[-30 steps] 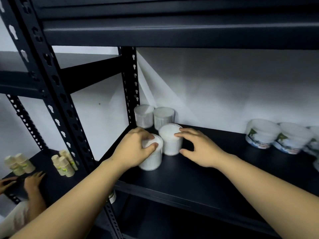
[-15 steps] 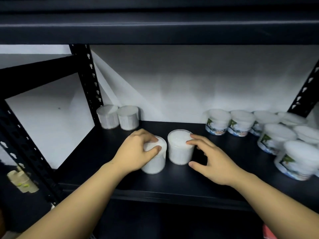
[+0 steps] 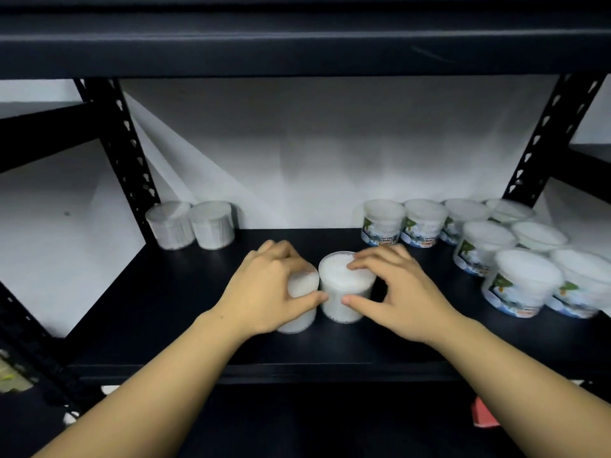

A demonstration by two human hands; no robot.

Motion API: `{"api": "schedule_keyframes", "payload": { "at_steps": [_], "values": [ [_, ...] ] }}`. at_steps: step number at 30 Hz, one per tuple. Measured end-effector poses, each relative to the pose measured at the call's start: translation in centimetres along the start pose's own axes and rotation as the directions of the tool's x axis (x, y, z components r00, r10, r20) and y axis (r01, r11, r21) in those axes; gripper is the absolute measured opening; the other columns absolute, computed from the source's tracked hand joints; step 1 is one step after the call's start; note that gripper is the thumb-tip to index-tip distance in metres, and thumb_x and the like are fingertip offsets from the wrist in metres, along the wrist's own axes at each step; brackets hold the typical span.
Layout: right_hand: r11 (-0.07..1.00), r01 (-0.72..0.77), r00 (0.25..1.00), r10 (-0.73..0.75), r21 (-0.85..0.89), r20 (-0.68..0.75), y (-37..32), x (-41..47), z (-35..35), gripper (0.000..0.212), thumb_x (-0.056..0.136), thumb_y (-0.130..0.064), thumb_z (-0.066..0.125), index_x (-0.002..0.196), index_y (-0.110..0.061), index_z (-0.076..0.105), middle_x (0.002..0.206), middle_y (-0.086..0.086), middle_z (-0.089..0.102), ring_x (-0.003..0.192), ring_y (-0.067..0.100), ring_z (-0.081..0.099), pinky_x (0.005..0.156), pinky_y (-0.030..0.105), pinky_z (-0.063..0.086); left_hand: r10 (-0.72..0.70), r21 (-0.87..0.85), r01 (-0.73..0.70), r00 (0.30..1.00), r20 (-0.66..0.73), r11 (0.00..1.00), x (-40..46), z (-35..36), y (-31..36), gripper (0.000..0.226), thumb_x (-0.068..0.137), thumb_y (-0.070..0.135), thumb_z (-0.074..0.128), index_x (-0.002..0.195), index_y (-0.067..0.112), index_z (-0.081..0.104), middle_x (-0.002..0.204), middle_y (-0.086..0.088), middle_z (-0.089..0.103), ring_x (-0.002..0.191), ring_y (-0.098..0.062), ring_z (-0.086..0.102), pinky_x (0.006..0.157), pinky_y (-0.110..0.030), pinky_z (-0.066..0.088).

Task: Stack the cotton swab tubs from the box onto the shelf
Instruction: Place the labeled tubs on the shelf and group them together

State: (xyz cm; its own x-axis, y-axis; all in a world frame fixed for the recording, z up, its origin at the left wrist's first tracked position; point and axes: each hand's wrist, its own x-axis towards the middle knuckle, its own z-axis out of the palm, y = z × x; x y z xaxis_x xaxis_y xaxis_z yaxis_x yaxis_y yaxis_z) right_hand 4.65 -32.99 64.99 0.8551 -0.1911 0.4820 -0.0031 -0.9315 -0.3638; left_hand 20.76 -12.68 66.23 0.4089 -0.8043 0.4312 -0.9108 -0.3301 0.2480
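Bare forearms [image 3: 158,388], bare hands [image 3: 264,292].

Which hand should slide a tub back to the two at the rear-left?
Likely left. The left hand already grips the left tub, nearest the rear pair; the right hand sits farther away.

The labelled tub [image 3: 383,223] right of centre reads "COTTON". A second line beneath is too blurred. Other labels are unreadable
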Motion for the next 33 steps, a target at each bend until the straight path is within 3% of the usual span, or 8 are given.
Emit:
{"api": "schedule_keyframes", "payload": {
  "at_steps": [4,7,11,17,21,26,29,33],
  "values": [
    [0.979,0.013,0.992,0.013,-0.206,0.124,-1.3,1.7,1.4,0.068,0.073,-0.080,0.061,0.122,-0.033,0.064,0.112,-0.014,0.055,0.108,0.016,0.051,0.096,0.040,0.042,-0.018,0.115,0.010,0.998,0.064,0.993,0.3,0.5,0.1,0.056,0.073,0.076,0.060,0.117,0.042,0.064,0.103,0.015,0.055,0.100,-0.013,0.051,0.090,-0.038,0.047],
    [0.967,0.009,0.996,0.013,-0.254,0.085,-1.5,1.7,2.0,0.055,0.076,-0.073,0.064,0.113,-0.033,0.067,0.105,-0.013,0.054,0.102,0.018,0.050,0.089,0.040,0.042,0.001,0.058,-0.006,0.996,0.084,0.998,-0.1,0.3,-0.4,0.050,0.074,0.065,0.063,0.117,0.038,0.064,0.103,0.014,0.054,0.098,-0.012,0.051,0.089,-0.037,0.049],
    [0.998,0.046,0.993,-0.041,-0.043,0.114,-0.5,-0.2,1.0,0.033,0.078,-0.045,0.073,0.107,-0.030,0.065,0.106,-0.020,0.056,0.101,0.014,0.049,0.091,0.040,0.046,0.027,-0.096,-0.013,0.989,0.148,0.995,-1.2,-0.8,-1.7,0.040,0.078,0.043,0.072,0.118,0.039,0.067,0.108,0.020,0.056,0.104,-0.006,0.052,0.092,-0.031,0.048],
    [0.978,0.083,0.986,-0.108,0.193,0.125,1.7,-2.6,-0.5,0.036,0.076,-0.024,0.074,0.112,-0.030,0.069,0.124,-0.023,0.065,0.130,0.005,0.054,0.111,0.038,0.042,0.052,-0.315,0.018,0.976,0.212,0.949,-2.6,-2.3,-3.7,0.047,0.074,0.005,0.074,0.113,0.031,0.074,0.120,0.023,0.067,0.125,0.004,0.056,0.113,-0.031,0.039],
    [0.986,0.078,0.993,-0.090,0.146,0.077,0.4,-1.5,-0.7,0.046,0.072,-0.042,0.083,0.114,-0.028,0.069,0.122,-0.020,0.062,0.126,0.007,0.052,0.105,0.037,0.045,0.044,-0.285,0.010,0.982,0.183,0.958,-2.0,-2.6,-2.6,0.045,0.069,0.024,0.077,0.113,0.032,0.073,0.119,0.022,0.064,0.120,-0.002,0.056,0.104,-0.028,0.045],
    [0.987,-0.002,0.999,0.010,-0.163,0.051,-2.3,0.3,0.8,0.054,0.074,-0.074,0.066,0.111,-0.034,0.068,0.102,-0.017,0.048,0.103,0.013,0.048,0.093,0.038,0.042,-0.007,-0.021,0.010,0.992,0.127,1.000,-0.9,-1.1,-0.5,0.053,0.074,0.066,0.066,0.116,0.035,0.068,0.110,0.018,0.056,0.104,-0.008,0.049,0.094,-0.035,0.048],
    [0.982,-0.032,0.997,0.046,-0.184,0.067,-2.6,0.4,1.7,0.045,0.078,-0.067,0.066,0.107,-0.032,0.066,0.100,-0.016,0.049,0.100,0.014,0.047,0.091,0.040,0.042,-0.015,-0.002,0.015,0.996,0.092,1.000,-0.9,-0.3,-0.4,0.046,0.077,0.061,0.066,0.115,0.034,0.068,0.105,0.016,0.054,0.101,-0.011,0.049,0.091,-0.037,0.048],
    [0.999,-0.023,0.996,0.026,-0.026,0.090,-1.9,-0.5,0.9,0.030,0.079,-0.047,0.070,0.104,-0.029,0.067,0.100,-0.017,0.053,0.096,0.013,0.049,0.089,0.040,0.046,0.004,-0.138,0.009,0.996,0.094,0.990,-1.6,-0.3,-0.9,0.040,0.075,0.049,0.067,0.111,0.033,0.071,0.105,0.018,0.059,0.100,-0.006,0.052,0.090,-0.032,0.048]
  ]
}}
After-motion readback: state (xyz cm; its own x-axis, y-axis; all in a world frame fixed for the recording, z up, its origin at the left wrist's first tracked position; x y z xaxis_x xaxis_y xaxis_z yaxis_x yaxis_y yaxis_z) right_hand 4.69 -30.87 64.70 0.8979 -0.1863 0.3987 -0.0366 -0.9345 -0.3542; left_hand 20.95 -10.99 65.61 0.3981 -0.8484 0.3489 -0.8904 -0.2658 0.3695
